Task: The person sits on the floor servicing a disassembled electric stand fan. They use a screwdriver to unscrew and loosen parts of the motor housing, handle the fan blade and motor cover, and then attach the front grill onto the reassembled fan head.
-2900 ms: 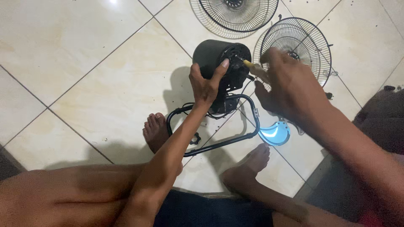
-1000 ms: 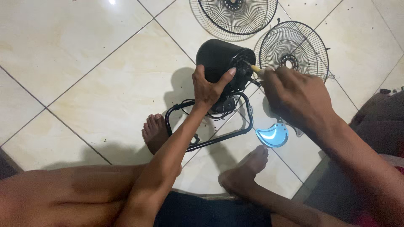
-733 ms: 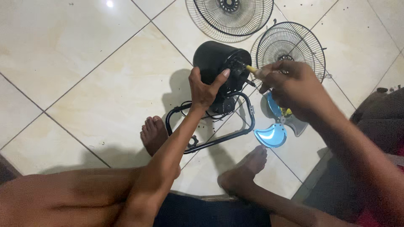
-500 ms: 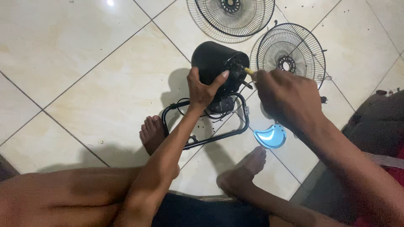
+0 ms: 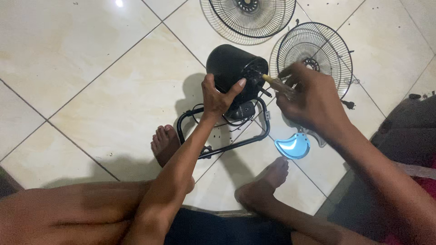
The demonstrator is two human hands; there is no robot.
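No package, label, sign or screen showed anywhere in the view. From twelve o'clock round to six, nothing carried a printed face or a display.

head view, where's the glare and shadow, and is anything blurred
Head view: a small bright glare spot on the floor tile at top left; dim overall, with dark shadows left of the black motor housing and beside the feet; the right hand and the tool it holds are slightly motion-blurred; the left hand is sharp.
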